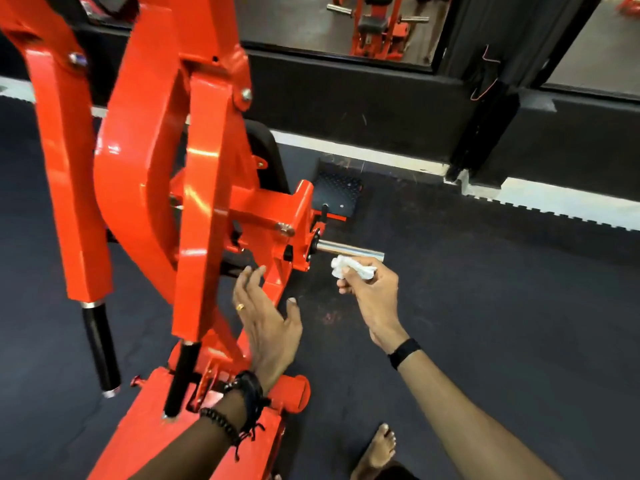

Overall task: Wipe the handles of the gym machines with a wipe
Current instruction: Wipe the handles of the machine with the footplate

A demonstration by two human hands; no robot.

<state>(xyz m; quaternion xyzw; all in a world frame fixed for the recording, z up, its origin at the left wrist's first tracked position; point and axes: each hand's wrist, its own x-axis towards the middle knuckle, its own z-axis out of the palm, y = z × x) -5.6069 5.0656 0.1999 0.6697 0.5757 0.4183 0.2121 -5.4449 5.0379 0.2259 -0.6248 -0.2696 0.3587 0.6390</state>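
Note:
An orange gym machine [145, 168] fills the left half of the view. Two black handles hang from its arms: one [101, 348] at the far left and one [181, 379] nearer the middle. A chrome peg [349, 251] sticks out to the right from the frame. My right hand [372, 292] pinches a crumpled white wipe [346, 266] just below that peg, not clearly touching it. My left hand [266, 320] is held out with straight fingers in front of the orange frame, holding nothing.
Dark rubber floor [485, 323] spreads to the right. A black footplate [337, 194] lies behind the machine. A black low wall and mirrors [346, 26] run along the back. My bare foot [377, 452] stands at the bottom edge.

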